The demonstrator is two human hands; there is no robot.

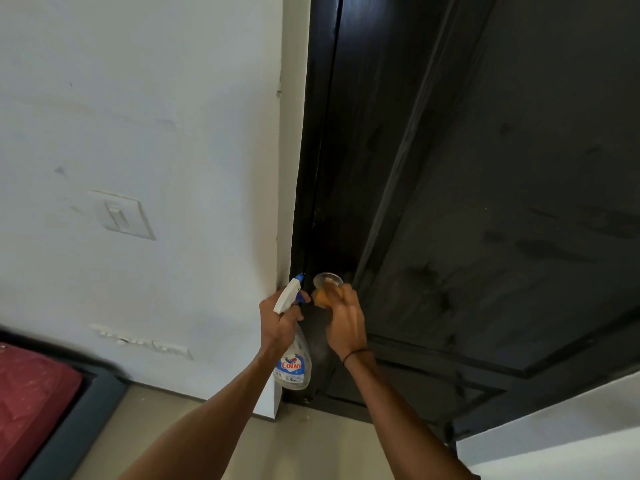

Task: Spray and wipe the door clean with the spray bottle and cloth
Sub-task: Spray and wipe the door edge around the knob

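A black door [467, 202] meets a white wall [156, 116]. The left hand [277, 323] grips a near-empty spray bottle [294, 358]. The right hand [346, 320] clutches an orange cloth [323, 296].

Door knob [327, 279] beside door frame [304, 202]

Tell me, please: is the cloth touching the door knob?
Cannot tell. In the head view the cloth, held by the right hand, sits right below the knob and overlaps its edge, but neither contact nor gap shows plainly.
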